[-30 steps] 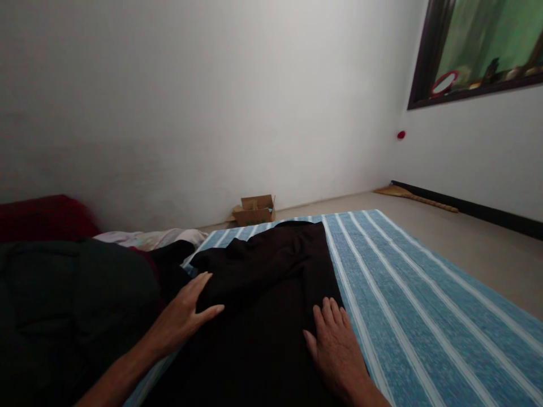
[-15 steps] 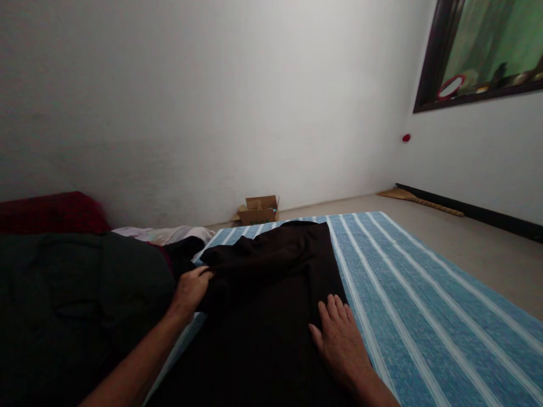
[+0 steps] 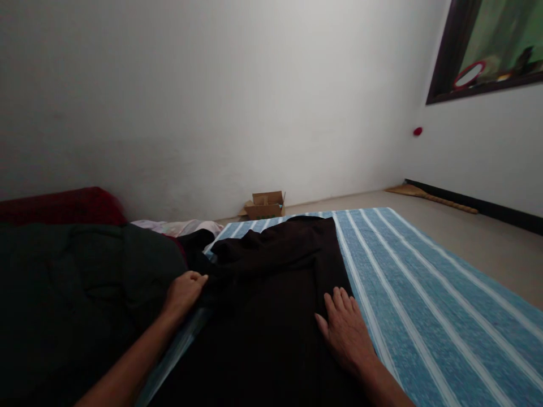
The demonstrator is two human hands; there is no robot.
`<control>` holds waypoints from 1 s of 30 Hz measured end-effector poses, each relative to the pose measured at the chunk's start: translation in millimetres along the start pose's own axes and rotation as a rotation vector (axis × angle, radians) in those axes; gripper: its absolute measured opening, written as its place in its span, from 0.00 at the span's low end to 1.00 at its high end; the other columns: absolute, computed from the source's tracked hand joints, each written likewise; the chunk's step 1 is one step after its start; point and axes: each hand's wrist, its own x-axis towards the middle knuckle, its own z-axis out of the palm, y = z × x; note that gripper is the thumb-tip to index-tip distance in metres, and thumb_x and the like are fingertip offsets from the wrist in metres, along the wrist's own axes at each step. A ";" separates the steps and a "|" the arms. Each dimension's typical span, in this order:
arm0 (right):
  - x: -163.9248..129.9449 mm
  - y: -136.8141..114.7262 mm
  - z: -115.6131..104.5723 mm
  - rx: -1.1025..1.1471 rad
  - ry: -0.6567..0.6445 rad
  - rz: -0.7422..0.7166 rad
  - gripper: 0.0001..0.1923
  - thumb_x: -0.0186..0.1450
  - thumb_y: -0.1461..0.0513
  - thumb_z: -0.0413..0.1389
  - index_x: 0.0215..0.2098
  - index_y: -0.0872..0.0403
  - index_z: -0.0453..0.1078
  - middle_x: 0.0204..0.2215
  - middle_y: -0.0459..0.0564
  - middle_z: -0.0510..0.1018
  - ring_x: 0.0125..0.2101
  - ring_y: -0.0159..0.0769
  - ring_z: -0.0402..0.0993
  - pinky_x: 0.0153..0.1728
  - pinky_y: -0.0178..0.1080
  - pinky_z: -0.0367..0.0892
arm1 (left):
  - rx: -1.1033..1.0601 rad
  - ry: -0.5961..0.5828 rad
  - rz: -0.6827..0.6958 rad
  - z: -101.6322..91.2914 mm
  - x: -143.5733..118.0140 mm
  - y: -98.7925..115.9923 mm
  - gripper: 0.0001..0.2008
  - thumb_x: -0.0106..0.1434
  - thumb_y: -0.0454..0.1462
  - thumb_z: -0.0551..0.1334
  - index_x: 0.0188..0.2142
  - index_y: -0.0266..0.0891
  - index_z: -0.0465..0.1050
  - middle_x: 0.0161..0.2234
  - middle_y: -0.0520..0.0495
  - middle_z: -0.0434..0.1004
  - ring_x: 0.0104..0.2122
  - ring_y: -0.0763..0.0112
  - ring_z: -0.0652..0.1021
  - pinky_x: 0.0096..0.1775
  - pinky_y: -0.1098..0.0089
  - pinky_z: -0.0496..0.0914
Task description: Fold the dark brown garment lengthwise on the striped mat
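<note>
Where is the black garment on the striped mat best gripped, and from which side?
At the bunched fold on the black garment's left edge, coming from the left, where the left hand is curled. There the cloth stands raised; under the flat right hand it lies smooth.

Room was dim on my feed; light fell from the window (image 3: pixel 487 53), the dark garment (image 3: pixel 271 294) lost detail, edges bowed.

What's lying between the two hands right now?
In the head view, only the black garment spans the stretch between the left hand, closed on its left edge, and the right hand, flat on its right side.
</note>
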 end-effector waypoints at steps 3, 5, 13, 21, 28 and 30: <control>-0.7 0.9 1.5 -0.011 0.003 -0.006 0.29 0.66 0.51 0.43 0.58 0.61 0.62 0.59 0.65 0.59 0.60 0.55 0.50 0.57 0.53 0.48 | 0.191 0.154 0.146 -0.6 -23.3 -10.5 0.15 0.56 0.42 0.53 0.37 0.35 0.69 0.36 0.39 0.75 0.37 0.59 0.76 0.37 0.67 0.67; -1.2 1.6 3.3 -0.017 0.007 -0.007 0.29 0.66 0.51 0.43 0.58 0.61 0.62 0.59 0.65 0.58 0.60 0.55 0.50 0.57 0.52 0.48 | 0.308 0.197 0.253 -3.0 -38.9 -10.0 0.15 0.58 0.44 0.50 0.37 0.37 0.68 0.38 0.40 0.74 0.39 0.59 0.75 0.39 0.66 0.66; -1.5 3.1 1.5 -0.043 0.005 -0.006 0.29 0.66 0.51 0.44 0.57 0.61 0.62 0.59 0.65 0.59 0.60 0.54 0.51 0.56 0.51 0.48 | 0.384 -0.127 -0.053 6.2 -33.5 0.8 0.23 0.58 0.54 0.51 0.34 0.36 0.69 0.35 0.38 0.76 0.37 0.53 0.76 0.32 0.65 0.65; -0.6 4.9 -0.2 -0.067 0.004 -0.008 0.29 0.66 0.52 0.44 0.57 0.62 0.61 0.58 0.66 0.59 0.59 0.55 0.51 0.56 0.51 0.48 | 0.201 -0.014 -0.181 18.2 -23.9 -27.7 0.21 0.51 0.49 0.60 0.36 0.33 0.68 0.40 0.30 0.74 0.44 0.42 0.73 0.36 0.60 0.66; -1.1 2.4 -1.8 -0.052 0.010 -0.009 0.29 0.66 0.51 0.44 0.57 0.61 0.62 0.58 0.65 0.59 0.59 0.54 0.51 0.56 0.51 0.48 | -0.179 0.034 -0.242 23.5 -23.7 -29.2 0.08 0.46 0.39 0.63 0.22 0.39 0.64 0.23 0.47 0.71 0.30 0.59 0.76 0.27 0.69 0.66; -0.8 2.3 -1.4 -0.049 0.011 -0.008 0.29 0.66 0.51 0.44 0.58 0.61 0.61 0.58 0.64 0.59 0.60 0.54 0.51 0.56 0.51 0.48 | -0.276 0.038 -0.242 24.3 -26.2 -25.1 0.08 0.45 0.37 0.63 0.24 0.38 0.66 0.24 0.49 0.71 0.29 0.63 0.75 0.26 0.71 0.67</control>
